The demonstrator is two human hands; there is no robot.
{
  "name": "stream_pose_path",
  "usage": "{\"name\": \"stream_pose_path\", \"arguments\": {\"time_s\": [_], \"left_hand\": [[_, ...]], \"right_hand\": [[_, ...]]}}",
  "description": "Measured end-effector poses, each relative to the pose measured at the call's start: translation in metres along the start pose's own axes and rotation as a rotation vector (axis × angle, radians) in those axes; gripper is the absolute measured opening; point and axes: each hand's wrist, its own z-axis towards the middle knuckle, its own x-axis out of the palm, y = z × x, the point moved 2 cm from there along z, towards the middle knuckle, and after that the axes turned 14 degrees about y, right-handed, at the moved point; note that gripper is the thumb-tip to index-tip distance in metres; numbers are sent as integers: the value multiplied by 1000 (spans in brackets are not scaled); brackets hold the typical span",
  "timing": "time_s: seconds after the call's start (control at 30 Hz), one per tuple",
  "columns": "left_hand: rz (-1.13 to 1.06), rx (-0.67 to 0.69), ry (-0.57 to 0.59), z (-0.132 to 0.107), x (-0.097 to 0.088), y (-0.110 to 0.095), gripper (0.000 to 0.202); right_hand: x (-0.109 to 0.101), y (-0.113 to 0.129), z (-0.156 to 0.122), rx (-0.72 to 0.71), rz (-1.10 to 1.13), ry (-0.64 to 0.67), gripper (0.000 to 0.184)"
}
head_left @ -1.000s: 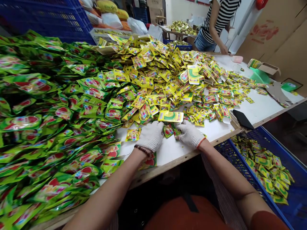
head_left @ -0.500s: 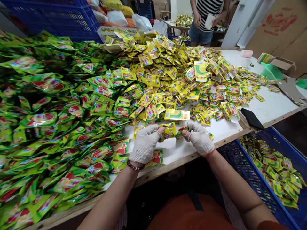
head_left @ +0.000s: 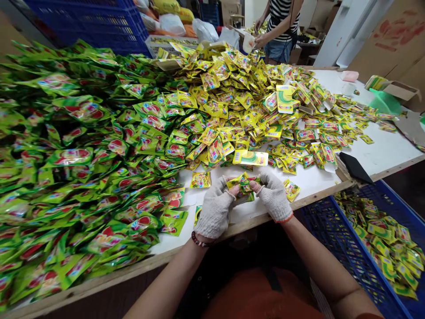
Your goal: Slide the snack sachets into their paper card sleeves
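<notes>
My left hand (head_left: 215, 209), in a white fingerless-style knit glove, pinches a yellow candy packet (head_left: 236, 180) between thumb and fingers. Facing it, my right hand (head_left: 275, 198), gloved the same way, pinches a small green-and-red packet (head_left: 251, 183). The two packets meet and overlap just above the white tabletop near its front edge. One loose yellow packet (head_left: 200, 180) lies left of my hands, and another yellow packet (head_left: 291, 190) lies to the right. Just beyond my fingers rests a flat yellow-and-white card sleeve (head_left: 250, 157).
A large heap of green packets (head_left: 99, 146) covers the left; a yellow packet heap (head_left: 229, 88) fills the middle. A black flat object (head_left: 355, 167) sits at the wooden edge. Below right stands a blue crate (head_left: 361, 266) holding yellow packets. A person (head_left: 282, 26) stands behind.
My hands have drawn together, bringing the two packets from slightly apart into overlap. The view has shifted a little. The person behind has turned and moved left.
</notes>
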Motion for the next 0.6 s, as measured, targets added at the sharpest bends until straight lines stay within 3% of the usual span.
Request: {"name": "stream_pose_path", "arguments": {"time_s": [0.17,0.37,0.5,0.6], "left_hand": [[57,35,-20,0,-7,7,39],[274,-19,-59,-2,-8,8,50],[152,10,-114,-2,-4,9,42],[3,57,-214,1,-4,8,36]], "right_hand": [[-3,-1,-3,8,-129,-1,33],[-2,9,-6,-50,-98,127,19],[-13,16,-7,-85,-260,186,12],[-15,14,-10,15,-182,225,20]]}}
